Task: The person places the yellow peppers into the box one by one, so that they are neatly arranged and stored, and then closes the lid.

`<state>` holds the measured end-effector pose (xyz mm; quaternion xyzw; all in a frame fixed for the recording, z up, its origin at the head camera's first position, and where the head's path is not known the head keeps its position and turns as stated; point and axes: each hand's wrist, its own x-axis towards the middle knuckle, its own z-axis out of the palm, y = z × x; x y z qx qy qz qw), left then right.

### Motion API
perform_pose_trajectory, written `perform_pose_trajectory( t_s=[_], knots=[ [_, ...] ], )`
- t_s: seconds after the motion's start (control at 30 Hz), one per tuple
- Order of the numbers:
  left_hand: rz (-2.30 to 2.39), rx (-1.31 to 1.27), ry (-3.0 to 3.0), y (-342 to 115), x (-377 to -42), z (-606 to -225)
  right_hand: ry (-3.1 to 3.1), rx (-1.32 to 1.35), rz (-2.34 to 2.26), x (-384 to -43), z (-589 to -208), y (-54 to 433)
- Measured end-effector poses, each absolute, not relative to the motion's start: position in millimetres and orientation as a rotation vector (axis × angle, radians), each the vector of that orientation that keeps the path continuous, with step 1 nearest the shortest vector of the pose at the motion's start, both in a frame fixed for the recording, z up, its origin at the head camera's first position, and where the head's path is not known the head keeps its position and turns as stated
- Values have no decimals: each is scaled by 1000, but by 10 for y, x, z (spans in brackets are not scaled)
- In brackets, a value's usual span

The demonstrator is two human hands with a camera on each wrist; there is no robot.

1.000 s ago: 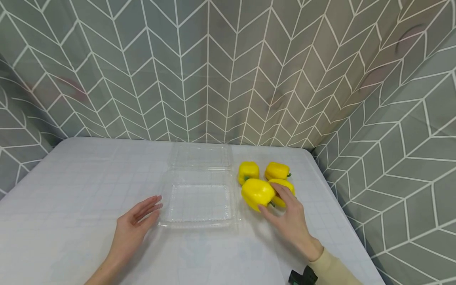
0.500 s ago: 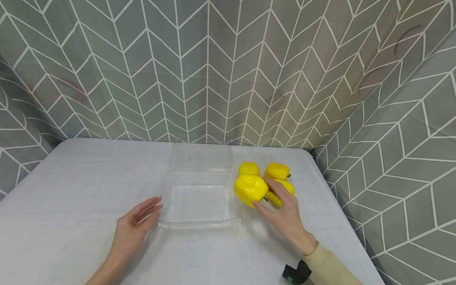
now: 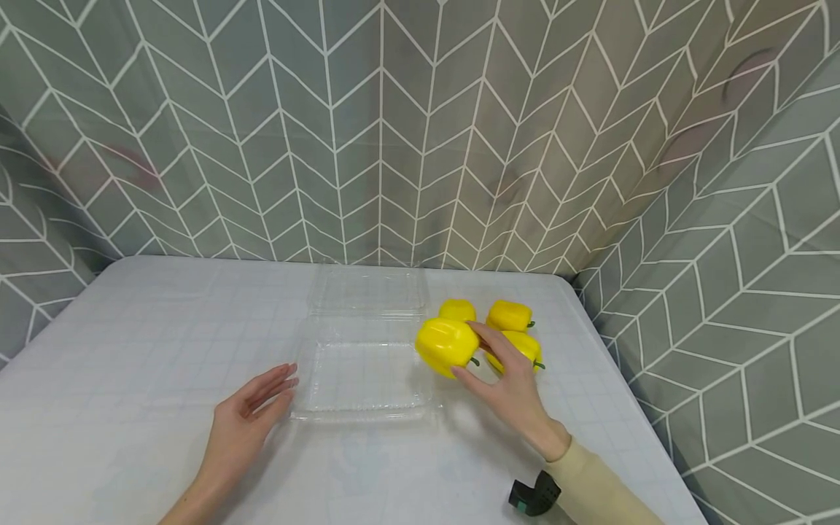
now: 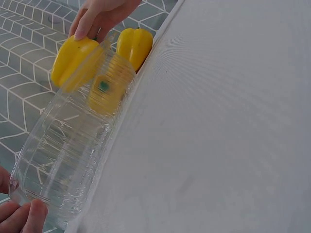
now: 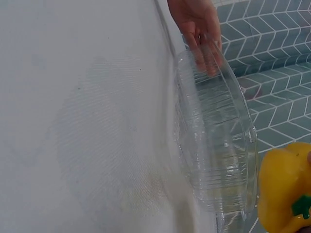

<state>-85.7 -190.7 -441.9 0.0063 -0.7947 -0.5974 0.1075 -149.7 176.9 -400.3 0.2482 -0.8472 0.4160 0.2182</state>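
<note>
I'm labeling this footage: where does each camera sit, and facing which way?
Head: on the head, facing forward and down at clear plastic container and yellow bell peppers; left hand, right hand, sleeve show.
Left wrist: on that wrist, facing across the container to peppers; left hand low, right hand high.
Right wrist: on that wrist, facing the container; left hand high, slivers of right hand at the edge.
Both wrist views share the container and held pepper.

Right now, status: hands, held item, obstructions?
Right hand grips raised yellow bell pepper. Left hand at left edge of clear rectangular plastic container. Clear lid folded back, no obstruction seen.
</note>
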Motion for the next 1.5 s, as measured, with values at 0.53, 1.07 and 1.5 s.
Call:
perform_pose_trajectory(
  t_s=[0.53, 1.07, 1.5],
  knots=[
    [-1737, 32, -2333, -1889, -839, -4397, -2355, 769, 1246, -1583, -3999, 1561],
    [-1752, 6, -2304, -1893, -832, -4418, -2355, 796, 1242, -1620, -4018, 1401],
    [-1749, 28, -2334, -1906, -855, -4439, -2359, 892, 1307, -1720, -4150, 1311]
  ],
)
